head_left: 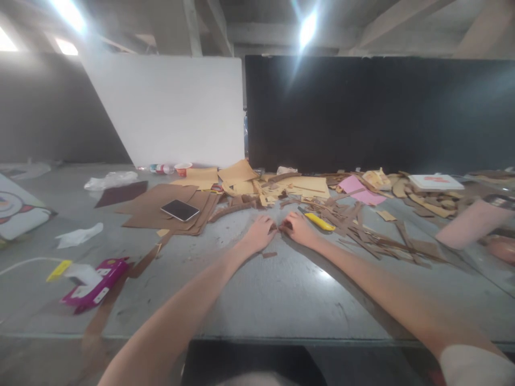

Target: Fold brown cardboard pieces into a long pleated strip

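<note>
Grey worktable (281,289) runs wall to wall, white board (169,107) and black panel (378,112) leaning behind it, bare concrete beams overhead, harsh ceiling lights (308,27) flaring

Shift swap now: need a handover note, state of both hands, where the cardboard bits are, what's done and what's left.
Left hand and right hand are down on the grey table, fingertips together on a small brown cardboard strip; the grip itself is too small to tell.
Yellow cutter lies just right of the right hand, untouched.
Cut strips and scraps are piled to the right; brown cardboard sheets with a phone on top are to the left.
Done: many strips cut. Left: whole sheets uncut, scraps unsorted.
</note>
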A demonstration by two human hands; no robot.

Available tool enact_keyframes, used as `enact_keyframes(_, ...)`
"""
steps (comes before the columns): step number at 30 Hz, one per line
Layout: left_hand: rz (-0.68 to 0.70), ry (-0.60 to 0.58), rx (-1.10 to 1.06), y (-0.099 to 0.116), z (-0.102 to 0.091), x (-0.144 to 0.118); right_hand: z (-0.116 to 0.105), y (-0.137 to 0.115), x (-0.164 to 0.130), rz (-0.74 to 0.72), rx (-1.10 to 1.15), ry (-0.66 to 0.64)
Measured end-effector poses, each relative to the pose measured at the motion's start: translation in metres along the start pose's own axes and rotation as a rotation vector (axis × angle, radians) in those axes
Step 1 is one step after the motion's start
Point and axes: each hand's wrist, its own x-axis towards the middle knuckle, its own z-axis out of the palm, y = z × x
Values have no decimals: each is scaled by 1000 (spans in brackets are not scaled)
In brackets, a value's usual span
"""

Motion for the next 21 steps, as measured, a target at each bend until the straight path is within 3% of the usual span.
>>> enact_keyframes(12,-119,36,-133,-1,2,1,4,5,-1,-85,46,51)
enact_keyframes(21,-118,-16,-183,2,-5,5,-5,-5,-5,-113,92,31)
